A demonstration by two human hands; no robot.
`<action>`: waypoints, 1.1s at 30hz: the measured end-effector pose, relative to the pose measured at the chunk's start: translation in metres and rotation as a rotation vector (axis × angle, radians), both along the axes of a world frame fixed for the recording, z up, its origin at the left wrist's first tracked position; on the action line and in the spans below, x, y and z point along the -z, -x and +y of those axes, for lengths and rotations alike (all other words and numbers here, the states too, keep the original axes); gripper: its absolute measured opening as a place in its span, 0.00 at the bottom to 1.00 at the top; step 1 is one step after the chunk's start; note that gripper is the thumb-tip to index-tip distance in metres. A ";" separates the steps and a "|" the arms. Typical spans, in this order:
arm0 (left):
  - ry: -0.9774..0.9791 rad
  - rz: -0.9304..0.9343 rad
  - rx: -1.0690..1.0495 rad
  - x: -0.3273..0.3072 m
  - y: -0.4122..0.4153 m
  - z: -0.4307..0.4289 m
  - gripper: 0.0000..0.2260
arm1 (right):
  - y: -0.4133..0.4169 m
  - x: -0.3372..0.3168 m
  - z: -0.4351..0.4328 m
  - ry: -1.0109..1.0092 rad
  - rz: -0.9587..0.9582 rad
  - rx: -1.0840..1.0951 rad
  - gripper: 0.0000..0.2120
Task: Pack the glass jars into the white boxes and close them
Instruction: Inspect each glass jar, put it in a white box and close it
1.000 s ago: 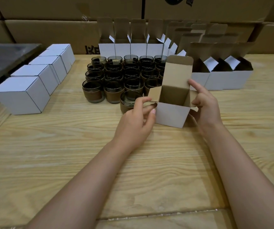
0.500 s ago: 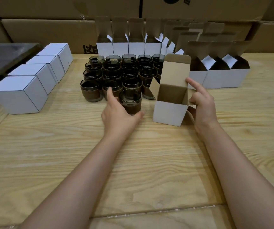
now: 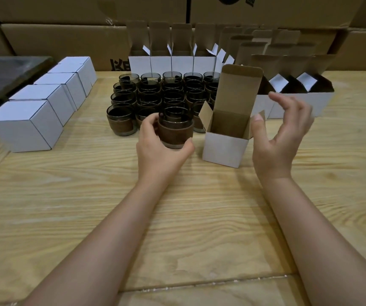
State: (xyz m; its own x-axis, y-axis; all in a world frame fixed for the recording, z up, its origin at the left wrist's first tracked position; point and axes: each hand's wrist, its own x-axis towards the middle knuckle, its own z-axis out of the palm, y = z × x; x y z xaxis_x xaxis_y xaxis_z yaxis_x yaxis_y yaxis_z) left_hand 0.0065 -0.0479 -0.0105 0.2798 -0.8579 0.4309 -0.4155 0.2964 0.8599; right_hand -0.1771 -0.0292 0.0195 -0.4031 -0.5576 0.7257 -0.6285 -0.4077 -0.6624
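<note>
Gripping a glass jar in our left hand, we have the thumb curled under its near right edge and the fingers wrapped round its far left side. The jar is dark glass with a brown band round its lower half. It sits at the near edge of the cluster of jars and just left of the open white box; we cannot tell whether it rests on the wooden table or is just off it. What, if anything, is inside the jar is lost in the dark glass.

The open white box stands upright near the middle of the table, its tall lid flap up at the far side and the side flaps out. Inside it we see only brown cardboard. Our right hand hovers just right of this box, palm turned toward it, with the fingers spread, loosely curved and holding nothing. The thumb is close to the right flap, though we cannot tell if it touches.

Behind the held jar, the other jars stand packed in rows, mouths up. At the far side a line of open boxes waits with lids raised, and more open boxes stand to the right. On the left, a row of closed white boxes runs from near to far. Brown cartons are stacked along the far edge.
</note>
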 end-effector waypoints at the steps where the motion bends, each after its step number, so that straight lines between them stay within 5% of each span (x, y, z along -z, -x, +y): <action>1: 0.040 -0.016 0.024 -0.001 0.001 0.003 0.33 | -0.003 -0.003 0.003 0.046 0.057 0.025 0.19; 10: 0.301 -0.212 0.249 -0.005 0.006 0.019 0.32 | -0.035 -0.017 0.020 -0.084 0.539 -0.276 0.25; 16: 0.284 -0.238 0.282 -0.004 0.007 0.016 0.37 | -0.033 -0.020 0.019 -0.129 0.410 -0.369 0.25; 23: 0.014 -0.165 0.369 0.001 0.007 0.008 0.50 | -0.011 -0.029 0.009 -0.043 0.141 -0.293 0.21; 33: -0.148 -0.201 0.445 0.008 0.009 0.004 0.45 | 0.000 -0.017 -0.007 -0.130 0.419 -0.112 0.25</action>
